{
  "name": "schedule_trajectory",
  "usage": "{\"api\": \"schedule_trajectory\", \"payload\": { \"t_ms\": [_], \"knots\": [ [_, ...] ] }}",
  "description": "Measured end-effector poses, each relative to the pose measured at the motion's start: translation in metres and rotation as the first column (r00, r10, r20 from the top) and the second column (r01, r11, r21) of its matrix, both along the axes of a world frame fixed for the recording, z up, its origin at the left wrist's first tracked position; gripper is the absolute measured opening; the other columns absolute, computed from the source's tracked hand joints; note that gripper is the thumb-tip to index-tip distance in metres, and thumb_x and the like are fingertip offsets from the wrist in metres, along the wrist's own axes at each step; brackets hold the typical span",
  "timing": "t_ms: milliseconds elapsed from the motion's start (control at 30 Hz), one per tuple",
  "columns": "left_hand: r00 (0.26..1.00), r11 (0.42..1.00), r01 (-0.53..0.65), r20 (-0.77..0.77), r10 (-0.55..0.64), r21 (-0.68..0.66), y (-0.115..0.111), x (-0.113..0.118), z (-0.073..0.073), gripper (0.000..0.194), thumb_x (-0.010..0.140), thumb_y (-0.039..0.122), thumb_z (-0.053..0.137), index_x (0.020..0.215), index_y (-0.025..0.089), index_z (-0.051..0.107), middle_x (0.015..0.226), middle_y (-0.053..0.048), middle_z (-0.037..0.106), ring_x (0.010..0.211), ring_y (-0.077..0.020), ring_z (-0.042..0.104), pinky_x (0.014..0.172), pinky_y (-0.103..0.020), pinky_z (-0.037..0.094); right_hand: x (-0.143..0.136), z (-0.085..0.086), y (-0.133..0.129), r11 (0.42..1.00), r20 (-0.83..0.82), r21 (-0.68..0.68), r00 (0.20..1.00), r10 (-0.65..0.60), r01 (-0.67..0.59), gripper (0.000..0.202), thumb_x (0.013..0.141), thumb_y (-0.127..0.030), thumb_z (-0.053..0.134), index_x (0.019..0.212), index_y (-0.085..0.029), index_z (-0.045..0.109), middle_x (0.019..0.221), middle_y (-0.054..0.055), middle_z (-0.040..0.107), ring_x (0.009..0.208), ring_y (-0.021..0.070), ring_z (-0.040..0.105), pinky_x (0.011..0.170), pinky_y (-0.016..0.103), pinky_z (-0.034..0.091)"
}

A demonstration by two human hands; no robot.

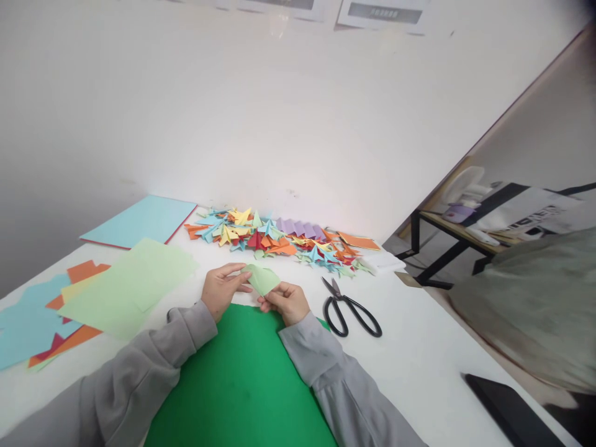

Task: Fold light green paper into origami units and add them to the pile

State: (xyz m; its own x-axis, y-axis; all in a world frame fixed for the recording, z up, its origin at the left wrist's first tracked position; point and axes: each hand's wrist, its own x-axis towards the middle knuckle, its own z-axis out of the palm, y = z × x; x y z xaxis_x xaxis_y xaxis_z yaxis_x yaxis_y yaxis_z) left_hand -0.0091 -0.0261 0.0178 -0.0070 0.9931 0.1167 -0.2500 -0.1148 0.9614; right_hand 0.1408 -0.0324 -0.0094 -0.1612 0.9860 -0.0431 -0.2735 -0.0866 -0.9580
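At the far left of the white worktop (414,366), light-blue paper sheets (32,323) lie loosely over and around orange, yellow and red pieces, with large pale-green sheets (116,285) overlapping their right side. Farther back, a light-blue rectangular sheet (139,220) lies flat, with a red edge showing beneath it.

Near the middle, the left hand (221,290) pinches the left side of a small pale-green paper piece (263,280), thumb and fingers nearly closed on it. The piece is creased and held up just beyond the far edge of a green mat (242,379). The right hand (289,303) grips its lower right corner between thumb and fingers.

Behind the hands, a long heap of folded paper shapes (261,239) in many colours spreads along the wall, with a purple pleated paper strip (302,228) at its back and an orange sheet (358,241) at its right end. To the right of the right hand, black-handled scissors (341,297) lie with their blades slightly parted, tips pointing towards the heap. At the near right edge rests a flat black device (510,403).
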Motion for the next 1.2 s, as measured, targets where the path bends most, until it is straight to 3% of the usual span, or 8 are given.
{"api": "schedule_trajectory", "payload": {
  "t_ms": [133, 333, 667, 933, 1067, 1200],
  "knots": [
    [1.0, 0.999, 0.016, 0.007, -0.016, 0.038, -0.001, 0.001, 0.003, 0.04, 0.055, 0.029, 0.069, 0.092, 0.013, 0.063, 0.1, -0.006, 0.06, 0.06, -0.0138, 0.062, 0.056, -0.03, 0.056, 0.001, -0.002, 0.001, 1.0, -0.01, 0.0, 1.0, -0.017, 0.017, 0.014, 0.05, -0.023, 0.068, 0.057, -0.013, 0.061, 0.051, 0.002, 0.065, 0.039, 0.0105, 0.056, 0.041, 0.02, 0.046],
    [0.999, 1.0, 0.016, 0.039, -0.016, 0.001, 0.001, 0.002, 0.001, 0.026, 0.055, 0.027, 0.069, 0.075, 0.009, 0.066, 0.071, -0.005, 0.067, 0.062, -0.0147, 0.06, 0.062, -0.03, 0.054, 0.0, -0.003, 0.002, 1.0, 0.013, 0.027, 1.0, -0.014, 0.014, 0.014, 0.051, -0.023, 0.068, 0.059, -0.013, 0.061, 0.051, 0.002, 0.065, 0.04, 0.0106, 0.056, 0.042, 0.02, 0.046],
    [0.997, 0.999, -0.011, 0.073, 0.013, -0.032, 0.004, -0.001, -0.005, 0.037, 0.056, 0.028, 0.069, 0.087, 0.01, 0.064, 0.071, -0.004, 0.067, 0.062, -0.0147, 0.06, 0.058, -0.029, 0.053, -0.006, 0.009, -0.01, 0.985, 0.182, 0.139, 0.98, 0.079, -0.106, 0.011, 0.054, -0.019, 0.064, 0.063, -0.013, 0.06, 0.054, 0.001, 0.063, 0.044, 0.0113, 0.057, 0.045, 0.022, 0.045],
    [1.0, 0.999, -0.021, -0.013, 0.02, -0.029, 0.004, -0.001, -0.003, 0.026, 0.054, 0.028, 0.069, 0.073, 0.011, 0.065, 0.065, -0.004, 0.066, 0.059, -0.0132, 0.059, 0.056, -0.025, 0.051, 0.003, 0.002, -0.006, 0.968, 0.032, 0.187, 0.986, 0.163, -0.166, 0.034, 0.058, -0.031, 0.063, 0.088, -0.016, 0.058, 0.063, 0.0, 0.061, 0.054, 0.0157, 0.059, 0.048, 0.026, 0.047],
    [0.999, 1.0, 0.005, -0.05, -0.007, -0.031, 0.004, -0.001, -0.005, 0.023, 0.054, 0.027, 0.069, 0.07, 0.011, 0.064, 0.061, -0.002, 0.065, 0.056, -0.0128, 0.059, 0.054, -0.024, 0.051, 0.001, -0.003, -0.004, 0.982, 0.012, 0.171, 0.997, 0.078, -0.079, 0.032, 0.064, -0.042, 0.059, 0.084, -0.017, 0.061, 0.067, 0.001, 0.059, 0.057, 0.0157, 0.056, 0.046, 0.027, 0.049],
    [0.995, 0.999, 0.036, -0.096, -0.038, -0.023, 0.002, -0.001, -0.005, 0.021, 0.054, 0.028, 0.069, 0.067, 0.011, 0.064, 0.059, -0.001, 0.064, 0.053, -0.0126, 0.058, 0.052, -0.024, 0.05, -0.005, -0.004, -0.004, 0.983, 0.137, 0.184, 0.99, -0.044, 0.018, 0.029, 0.058, -0.04, 0.066, 0.073, -0.016, 0.061, 0.057, -0.001, 0.059, 0.046, 0.0123, 0.053, 0.039, 0.024, 0.046]
  ]
}}
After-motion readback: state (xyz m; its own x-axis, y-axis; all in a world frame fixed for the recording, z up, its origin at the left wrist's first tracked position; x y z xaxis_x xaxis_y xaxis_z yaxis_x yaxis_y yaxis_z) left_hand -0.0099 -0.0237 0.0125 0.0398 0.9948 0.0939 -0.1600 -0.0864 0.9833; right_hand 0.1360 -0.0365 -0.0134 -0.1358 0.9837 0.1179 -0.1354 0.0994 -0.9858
